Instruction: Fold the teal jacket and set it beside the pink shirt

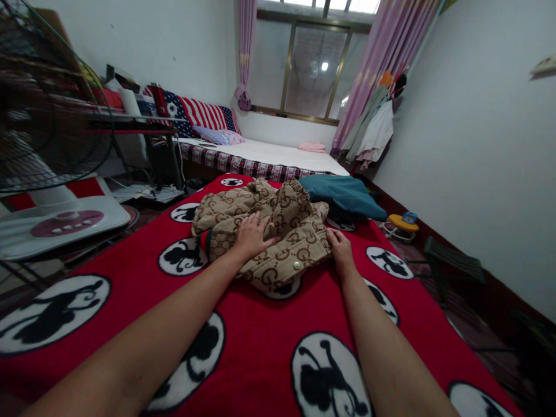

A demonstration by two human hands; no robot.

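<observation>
In the head view, one tan patterned jacket [269, 231] lies crumpled at the centre of the frame on a red blanket [260, 324] with black-and-white roundels. The left hand [252, 236] rests flat and open on the jacket, while the right hand [341, 250] pinches its right edge. One teal cushion [343, 196] sits just behind, right of centre, and one fan [39, 110] fills the upper left.

Home bedroom, made bed [278, 155] with pillows [219, 136], pink curtains [382, 63], hanging clothes [376, 130]

Tan jacket [278, 231] with brown ring pattern, crumpled; lying flat on red blanket, snap button showing near hem
</observation>
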